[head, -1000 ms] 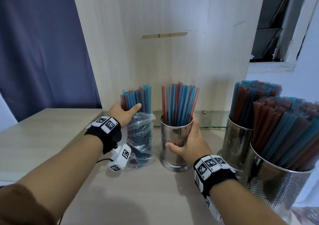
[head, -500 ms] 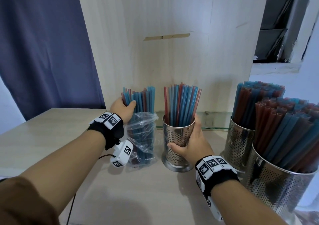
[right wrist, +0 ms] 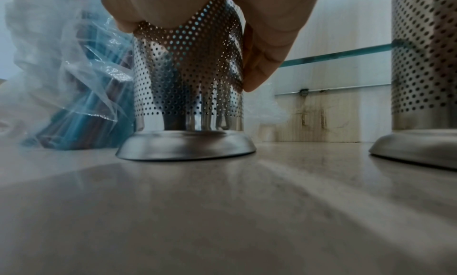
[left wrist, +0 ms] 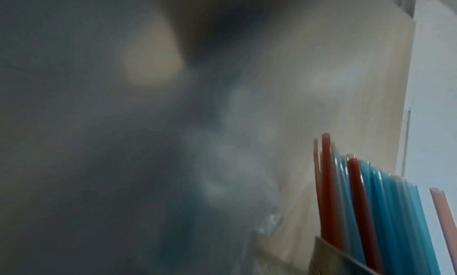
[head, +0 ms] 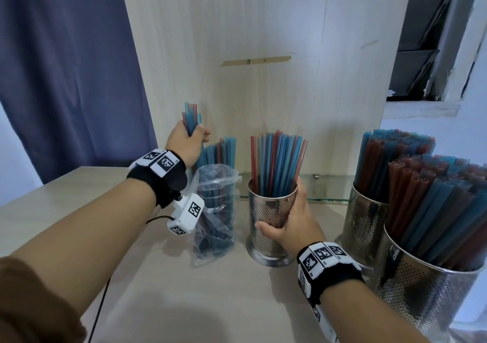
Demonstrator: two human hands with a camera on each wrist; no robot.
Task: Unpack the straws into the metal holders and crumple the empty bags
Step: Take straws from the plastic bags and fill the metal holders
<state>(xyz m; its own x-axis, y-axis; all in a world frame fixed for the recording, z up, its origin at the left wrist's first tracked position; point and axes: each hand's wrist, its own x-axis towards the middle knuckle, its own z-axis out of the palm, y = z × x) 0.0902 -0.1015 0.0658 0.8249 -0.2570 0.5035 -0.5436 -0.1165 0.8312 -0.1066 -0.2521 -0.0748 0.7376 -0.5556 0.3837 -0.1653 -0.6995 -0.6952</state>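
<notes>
A clear plastic bag (head: pixel 214 211) stands on the wooden counter (head: pixel 216 300), still holding blue and red straws (head: pixel 220 151). My left hand (head: pixel 187 140) is raised above the bag and grips a small bunch of straws (head: pixel 191 117) pulled partly out of it. To the right stands a perforated metal holder (head: pixel 270 219) with upright straws (head: pixel 279 163) in it. My right hand (head: pixel 287 228) is wrapped round this holder (right wrist: pixel 188 80), which rests flat on the counter. The left wrist view is mostly blurred plastic, with the holder's straws (left wrist: pixel 371 201) at its right.
Two more metal holders (head: pixel 367 219) (head: pixel 427 292) packed with straws stand at the right, close to my right forearm. A wooden panel (head: pixel 263 53) rises right behind everything, with a glass strip (head: pixel 326 188) at its foot. A blue curtain (head: pixel 66 66) hangs at the left.
My left hand has closed on a few straws and lifted them up out of the bag. My right hand has stayed on the holder.
</notes>
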